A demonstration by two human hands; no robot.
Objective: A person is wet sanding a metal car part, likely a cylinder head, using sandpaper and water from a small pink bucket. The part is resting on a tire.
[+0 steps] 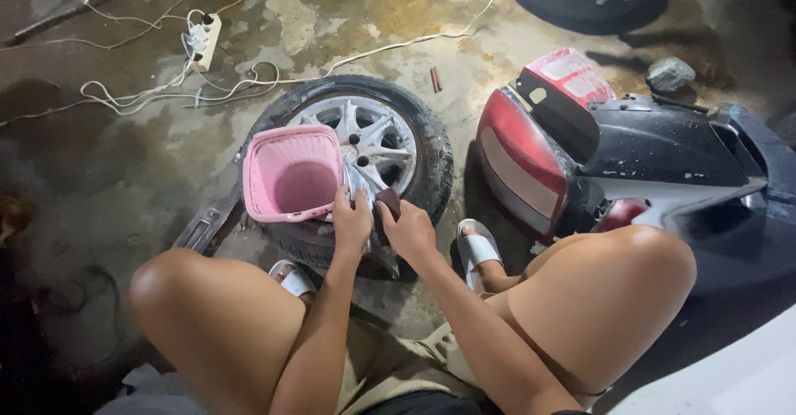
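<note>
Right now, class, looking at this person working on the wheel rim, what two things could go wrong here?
The pink basket sits on the tyre beside the left hand; a nudge could tip it off. The power strip and its white cables lie on stained, possibly damp concrete close by, a likely shock or trip hazard. The right hand presses a dark pad against the rim, where fingers might scrape.

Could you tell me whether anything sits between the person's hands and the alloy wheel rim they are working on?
Nothing visible does. The left hand rests on the rim, and the right hand presses a dark pad onto it. The pink basket lies on the wheel beside the left hand, not between.
</note>
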